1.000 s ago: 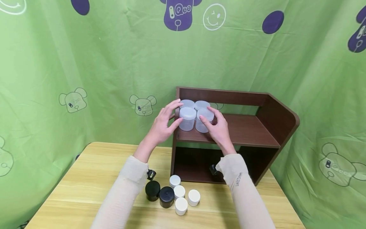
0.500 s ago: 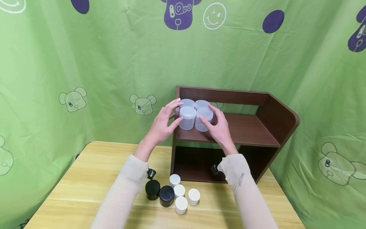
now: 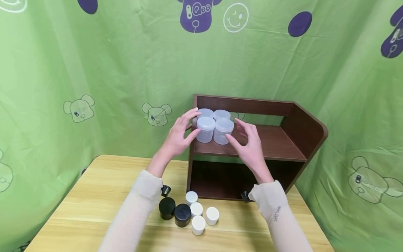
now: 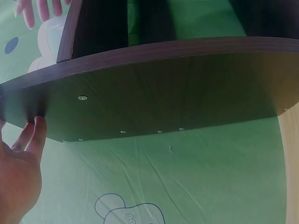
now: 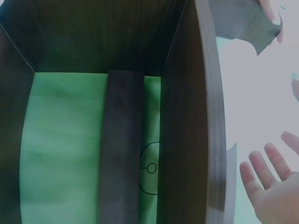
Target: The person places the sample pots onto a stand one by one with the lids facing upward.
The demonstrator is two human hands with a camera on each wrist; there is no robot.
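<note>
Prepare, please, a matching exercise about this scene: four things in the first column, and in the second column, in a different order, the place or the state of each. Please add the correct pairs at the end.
Column 1
1. translucent containers
2. black containers
3. white containers
4. right hand

Column 2
A. two of them, on the table
B. raised, thumb and fingers apart
C. four of them, on the upper board of the brown shelf
D. four of them, on the table

Correct pairs: 1-C, 2-A, 3-D, 4-B.
</note>
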